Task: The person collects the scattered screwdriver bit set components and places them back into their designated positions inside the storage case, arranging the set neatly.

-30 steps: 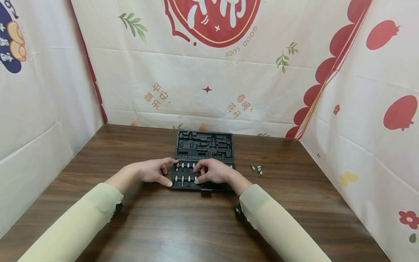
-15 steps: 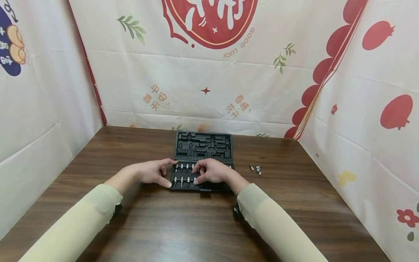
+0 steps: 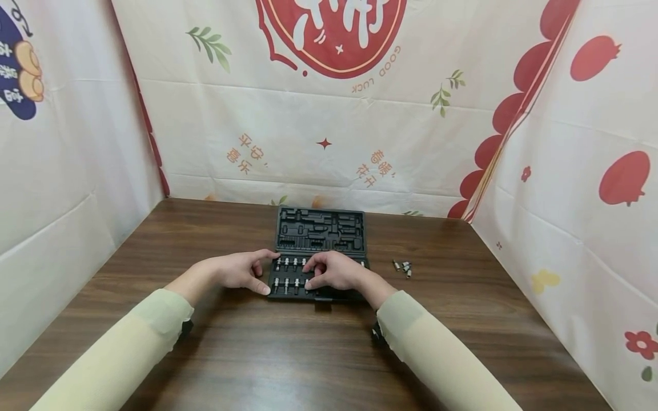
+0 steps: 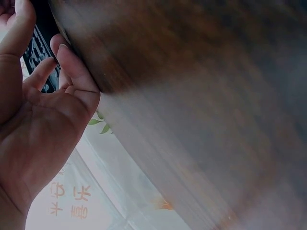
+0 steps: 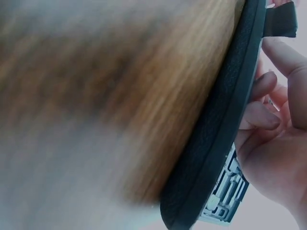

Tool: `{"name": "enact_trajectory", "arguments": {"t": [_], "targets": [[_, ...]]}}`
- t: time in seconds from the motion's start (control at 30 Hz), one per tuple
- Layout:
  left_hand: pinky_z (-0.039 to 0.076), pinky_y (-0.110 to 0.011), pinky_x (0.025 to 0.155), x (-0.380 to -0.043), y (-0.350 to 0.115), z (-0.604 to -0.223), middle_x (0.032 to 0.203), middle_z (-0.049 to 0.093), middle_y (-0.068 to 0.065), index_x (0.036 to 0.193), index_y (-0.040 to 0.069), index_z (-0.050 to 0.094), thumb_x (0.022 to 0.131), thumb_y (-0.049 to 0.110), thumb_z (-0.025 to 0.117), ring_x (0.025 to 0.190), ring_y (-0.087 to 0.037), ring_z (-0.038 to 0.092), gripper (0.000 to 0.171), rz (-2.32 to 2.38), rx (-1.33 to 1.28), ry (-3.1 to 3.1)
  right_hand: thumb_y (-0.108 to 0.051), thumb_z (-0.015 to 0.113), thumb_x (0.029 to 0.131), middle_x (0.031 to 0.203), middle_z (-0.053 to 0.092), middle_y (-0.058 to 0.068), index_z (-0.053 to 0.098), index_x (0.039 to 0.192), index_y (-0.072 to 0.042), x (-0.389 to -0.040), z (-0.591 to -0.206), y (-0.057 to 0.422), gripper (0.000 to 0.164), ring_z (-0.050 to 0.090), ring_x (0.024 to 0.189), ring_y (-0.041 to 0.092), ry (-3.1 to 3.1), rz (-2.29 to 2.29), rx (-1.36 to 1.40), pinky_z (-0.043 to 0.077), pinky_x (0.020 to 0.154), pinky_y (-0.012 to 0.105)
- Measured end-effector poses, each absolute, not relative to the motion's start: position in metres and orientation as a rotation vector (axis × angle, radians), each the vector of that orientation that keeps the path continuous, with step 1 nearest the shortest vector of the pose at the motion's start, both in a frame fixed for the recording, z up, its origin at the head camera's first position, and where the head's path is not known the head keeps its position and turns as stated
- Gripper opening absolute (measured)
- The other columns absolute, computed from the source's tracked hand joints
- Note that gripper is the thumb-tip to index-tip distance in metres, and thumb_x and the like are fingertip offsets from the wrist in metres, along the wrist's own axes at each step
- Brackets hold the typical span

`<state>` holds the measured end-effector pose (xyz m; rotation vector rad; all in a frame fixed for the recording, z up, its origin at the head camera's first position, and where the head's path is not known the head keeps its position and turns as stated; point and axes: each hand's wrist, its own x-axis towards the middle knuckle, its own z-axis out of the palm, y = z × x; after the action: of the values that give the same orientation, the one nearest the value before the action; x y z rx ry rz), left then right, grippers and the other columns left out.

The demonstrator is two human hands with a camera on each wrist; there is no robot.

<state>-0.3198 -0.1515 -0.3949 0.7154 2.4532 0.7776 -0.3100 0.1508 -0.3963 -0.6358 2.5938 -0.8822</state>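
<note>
A black tool case (image 3: 321, 229) lies unfolded on the table, its moulded lid part at the back. In its front part stand two rows of silver bit sockets (image 3: 287, 283). My left hand (image 3: 237, 268) rests at the case's left side, index finger at the back corner, thumb at the front corner. Above the case's middle is my right hand (image 3: 336, 269), its thumb at a front-row bit socket (image 3: 307, 282), its index finger farther back. Whether they pinch it is hidden. In the right wrist view, other fingers (image 5: 259, 115) of that hand are curled by the case edge.
Several loose silver bit sockets (image 3: 403, 268) lie on the brown wooden table (image 3: 288, 354) to the right of the case. Printed cloth (image 3: 303, 160) walls off the back and both sides.
The head view has shifted slightly. Both hands and the case stay where they were.
</note>
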Motion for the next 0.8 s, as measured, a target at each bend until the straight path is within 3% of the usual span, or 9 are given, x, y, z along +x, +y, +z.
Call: {"name": "enact_trajectory", "arguments": {"t": [0.33,0.8], "targets": [[0.047,-0.038,0.090,-0.320,-0.150,-0.394,0.116,0.064,-0.012,0.171,0.020,0.038,0.094,0.039,0.090,0.099,-0.024,0.059,0.094,0.769,0.700,2.460,-0.028,0.079,0.104,0.096,0.071,0.001,0.077,0.130,-0.014,-0.306,-0.389,0.172,0.030,0.061,0.075,0.016,2.527,-1.080,-0.651,0.055,0.071,0.034],[0.047,-0.039,0.090,-0.322,-0.151,-0.396,0.116,0.063,-0.012,0.171,0.020,0.038,0.094,0.039,0.090,0.100,-0.024,0.058,0.095,0.757,0.706,2.466,-0.033,0.080,0.103,0.107,0.071,0.004,0.075,0.135,-0.010,-0.298,-0.376,0.247,0.040,0.063,0.085,0.022,2.565,-1.232,-0.518,0.057,0.075,0.037]]}}
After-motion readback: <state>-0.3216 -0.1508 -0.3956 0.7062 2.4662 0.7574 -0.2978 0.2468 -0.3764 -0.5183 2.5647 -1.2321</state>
